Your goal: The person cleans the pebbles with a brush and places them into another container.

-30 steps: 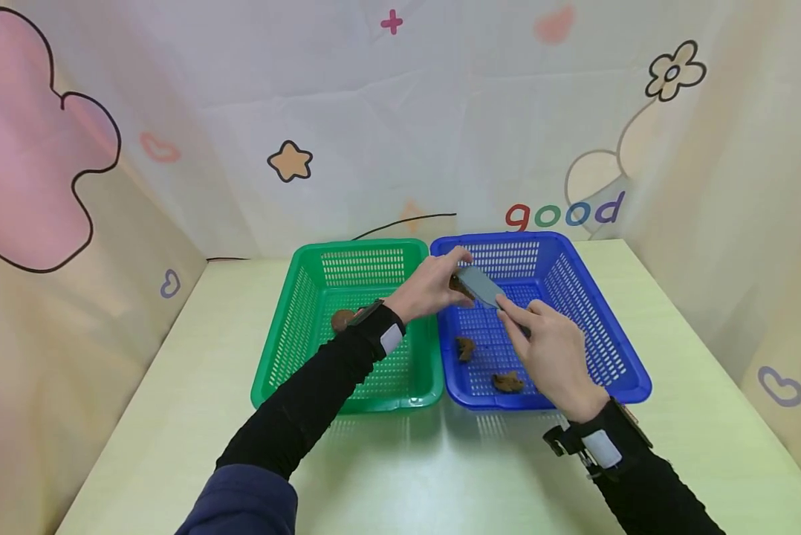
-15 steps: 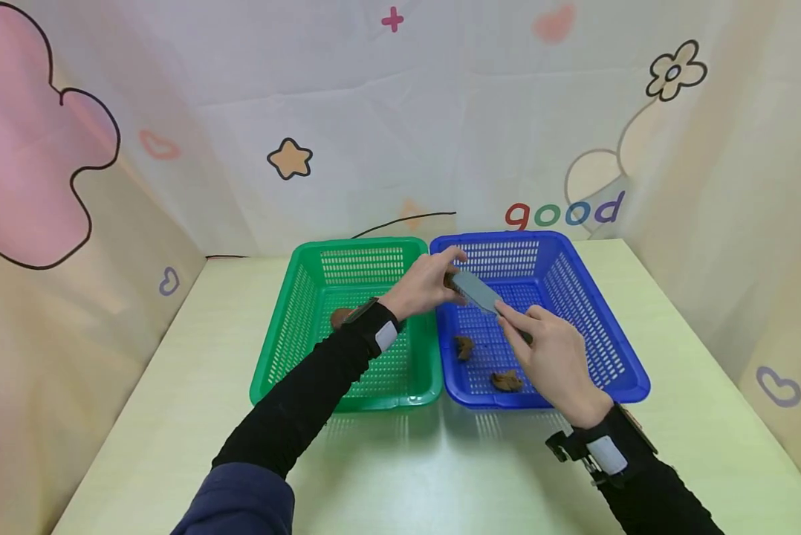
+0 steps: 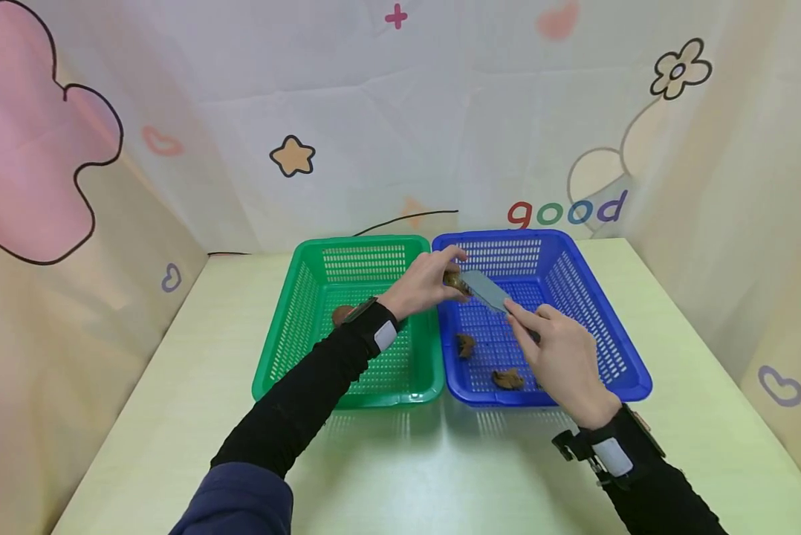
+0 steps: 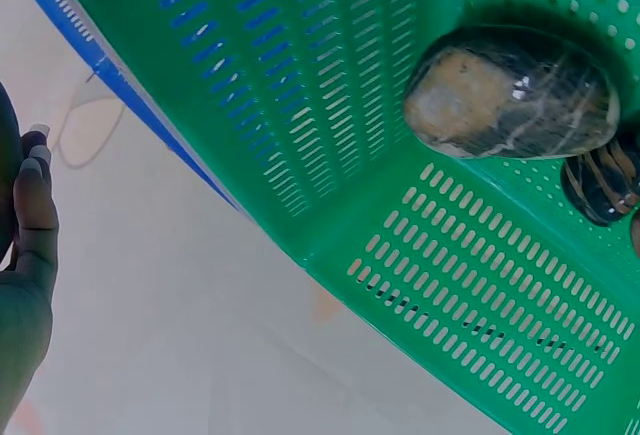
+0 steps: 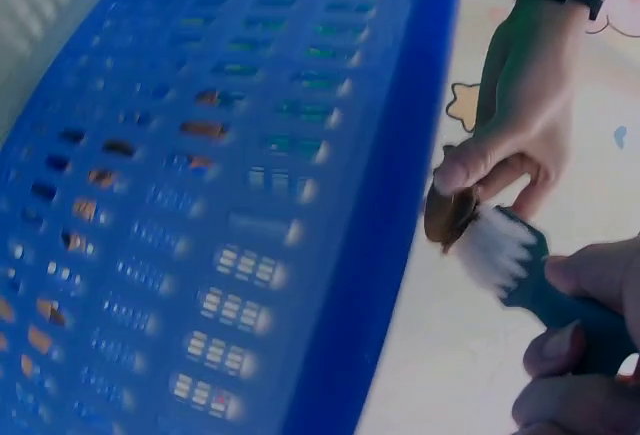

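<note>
My left hand [image 3: 420, 288] grips a small brown stone [image 5: 450, 217] above the border between the two baskets. My right hand [image 3: 564, 357] holds a brush [image 3: 486, 288] by its grey-green handle. In the right wrist view its white bristles [image 5: 495, 255] meet the side of the stone. Below the hands, two rough brown pieces [image 3: 507, 379] lie in the blue basket [image 3: 628, 386]. Dark, pale-veined stones [image 4: 520, 90] sit in the green basket [image 3: 267, 379]; the left forearm partly covers these in the head view. Only some left fingers show at the left wrist view's edge.
Both perforated baskets stand side by side on a pale table [image 3: 400, 475]. Behind them hangs a printed cloth backdrop [image 3: 374, 111], with more cloth on both sides.
The brush shifted slightly left with my right hand, then slightly back to the right. My left hand drew a little left and keeps hold of the stone. The baskets stay put.
</note>
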`<action>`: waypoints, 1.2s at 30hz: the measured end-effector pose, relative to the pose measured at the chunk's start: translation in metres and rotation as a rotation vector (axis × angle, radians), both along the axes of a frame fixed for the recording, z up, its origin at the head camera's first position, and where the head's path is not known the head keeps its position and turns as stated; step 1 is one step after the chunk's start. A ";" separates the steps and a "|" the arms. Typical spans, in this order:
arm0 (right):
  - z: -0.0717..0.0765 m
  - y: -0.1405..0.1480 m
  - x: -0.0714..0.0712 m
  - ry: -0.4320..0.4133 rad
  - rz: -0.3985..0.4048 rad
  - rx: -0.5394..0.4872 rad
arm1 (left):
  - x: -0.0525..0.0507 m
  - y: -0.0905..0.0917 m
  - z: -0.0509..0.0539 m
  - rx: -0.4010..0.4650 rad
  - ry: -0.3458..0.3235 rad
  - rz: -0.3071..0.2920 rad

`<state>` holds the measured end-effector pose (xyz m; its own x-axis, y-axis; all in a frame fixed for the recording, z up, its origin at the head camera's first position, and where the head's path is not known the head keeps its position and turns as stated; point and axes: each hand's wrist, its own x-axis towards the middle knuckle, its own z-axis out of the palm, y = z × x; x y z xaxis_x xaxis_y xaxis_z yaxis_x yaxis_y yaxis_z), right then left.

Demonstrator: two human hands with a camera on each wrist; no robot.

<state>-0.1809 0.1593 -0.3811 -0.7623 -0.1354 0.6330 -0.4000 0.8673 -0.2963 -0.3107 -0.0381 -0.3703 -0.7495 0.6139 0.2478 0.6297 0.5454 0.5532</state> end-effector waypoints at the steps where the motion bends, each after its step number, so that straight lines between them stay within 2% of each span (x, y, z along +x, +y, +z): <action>1: 0.000 0.001 0.000 0.002 -0.017 -0.002 | 0.000 -0.001 0.000 -0.005 -0.001 0.005; 4: -0.002 0.000 -0.003 -0.004 -0.034 -0.008 | 0.001 -0.002 -0.002 -0.008 -0.007 0.005; 9: -0.006 -0.005 -0.001 -0.023 0.032 -0.018 | 0.002 -0.005 -0.004 -0.010 -0.011 0.008; 15: -0.005 -0.003 -0.002 0.009 -0.040 -0.022 | 0.003 -0.008 -0.004 -0.005 0.007 0.018; 21: -0.003 -0.007 -0.004 -0.012 0.035 -0.001 | 0.004 -0.006 0.000 0.006 0.017 0.020; 27: 0.000 -0.003 -0.003 -0.005 -0.013 0.001 | 0.006 -0.007 -0.001 0.000 -0.005 0.032; 30: -0.001 -0.005 -0.004 -0.015 0.000 -0.001 | 0.006 -0.006 -0.002 0.009 0.002 0.030; 36: -0.001 0.005 0.008 -0.060 0.007 -0.036 | 0.005 -0.007 -0.003 -0.016 0.046 0.044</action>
<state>-0.1727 0.1641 -0.3819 -0.7983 -0.1191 0.5903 -0.3866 0.8529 -0.3508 -0.3053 -0.0450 -0.3728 -0.7637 0.5849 0.2732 0.6296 0.5815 0.5152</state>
